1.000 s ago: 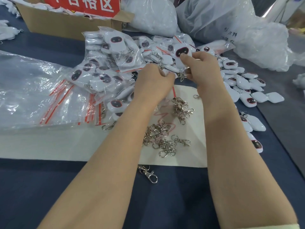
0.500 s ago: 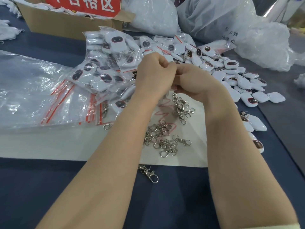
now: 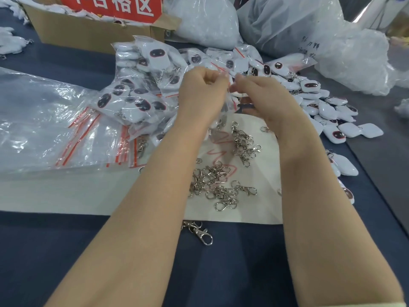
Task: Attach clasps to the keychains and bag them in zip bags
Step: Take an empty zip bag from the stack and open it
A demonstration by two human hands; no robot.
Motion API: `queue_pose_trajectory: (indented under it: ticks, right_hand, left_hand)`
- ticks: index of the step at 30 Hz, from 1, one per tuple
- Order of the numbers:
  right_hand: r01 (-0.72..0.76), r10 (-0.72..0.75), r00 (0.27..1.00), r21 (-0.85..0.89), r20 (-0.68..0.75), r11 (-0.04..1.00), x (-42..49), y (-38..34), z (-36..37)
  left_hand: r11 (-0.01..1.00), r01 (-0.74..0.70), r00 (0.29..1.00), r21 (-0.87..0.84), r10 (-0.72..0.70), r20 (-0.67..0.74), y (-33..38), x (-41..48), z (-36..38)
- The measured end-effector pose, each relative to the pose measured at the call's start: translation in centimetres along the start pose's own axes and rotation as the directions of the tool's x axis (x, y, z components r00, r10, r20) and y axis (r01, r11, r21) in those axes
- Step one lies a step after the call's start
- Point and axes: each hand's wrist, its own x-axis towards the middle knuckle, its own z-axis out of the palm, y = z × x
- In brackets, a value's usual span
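The left hand (image 3: 202, 94) and right hand (image 3: 265, 96) are raised close together, fingers curled. Each pinches the upper edge of what appears to be a small clear bag (image 3: 224, 109) hanging between them; blur prevents confirming its contents. Beneath the hands, metal clasps (image 3: 221, 182) lie scattered on a white sheet (image 3: 66, 196), and a single clasp (image 3: 200, 233) lies apart on the blue cloth (image 3: 243, 262). Bagged keychains (image 3: 141, 91) are heaped just behind the left hand. Loose keychains (image 3: 332, 111) spread out to the right. Empty zip bags (image 3: 66, 134) are stacked at left. A cardboard box (image 3: 88, 34) stands at the rear.
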Motion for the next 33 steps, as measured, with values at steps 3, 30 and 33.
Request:
queue_pose_trajectory:
  ticks: [3, 30, 33]
  right_hand:
    - [-0.215, 0.165, 0.937, 0.135, 0.308, 0.967, -0.7, 0.0, -0.6]
    - [-0.090, 0.147, 0.989, 0.739, -0.012, 0.668, 0.3, 1.8, 0.3]
    - [-0.068, 0.086, 0.996, 0.703, 0.010, 0.708, 0.5, 2.5, 0.6]
  left_hand:
    - [0.981, 0.096, 0.994, -0.170, -0.103, -0.035, 0.2, 0.1, -0.4]
    - [0.971, 0.225, 0.846, 0.078, -0.234, 0.479, -3.7, 0.1, -1.1]
    - [0.958, 0.285, 0.870, -0.038, -0.242, 0.431, -4.1, 0.1, -1.0]
